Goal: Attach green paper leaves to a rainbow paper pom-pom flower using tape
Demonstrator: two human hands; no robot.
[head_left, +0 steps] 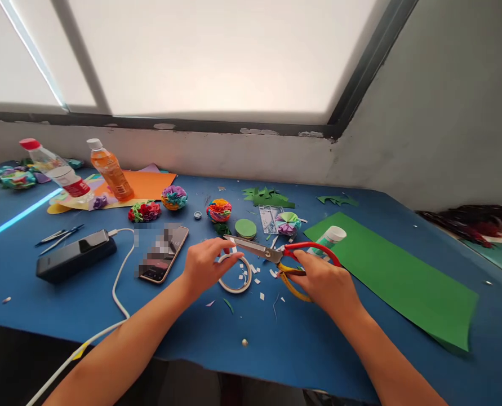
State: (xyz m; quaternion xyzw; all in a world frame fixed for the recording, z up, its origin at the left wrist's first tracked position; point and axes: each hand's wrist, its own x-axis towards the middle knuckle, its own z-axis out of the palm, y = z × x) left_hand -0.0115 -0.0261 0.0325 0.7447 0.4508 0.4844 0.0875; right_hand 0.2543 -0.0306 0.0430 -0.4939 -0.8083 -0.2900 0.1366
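My right hand [329,279] grips the scissors [271,252], which have one red and one yellow handle. Their blades point left, with the tips close to the fingers of my left hand [206,262]. Between the thumb and fingers of that hand a small white strip [234,246] shows beside the blades. Beneath it on the blue table lies a thin white tape roll [227,289], with several white paper snippets [262,296] in and around it. Just behind the blades sits a round green disc [245,228]. A glue stick [333,235] is partly hidden behind the red handle.
Green paper [403,282] covers the right side. Several crepe flowers [219,210] and green scraps [267,197] lie at the back. To the left are a phone [166,254], a black power bank [76,256] with a white cable [118,282], and two upright bottles [111,172].
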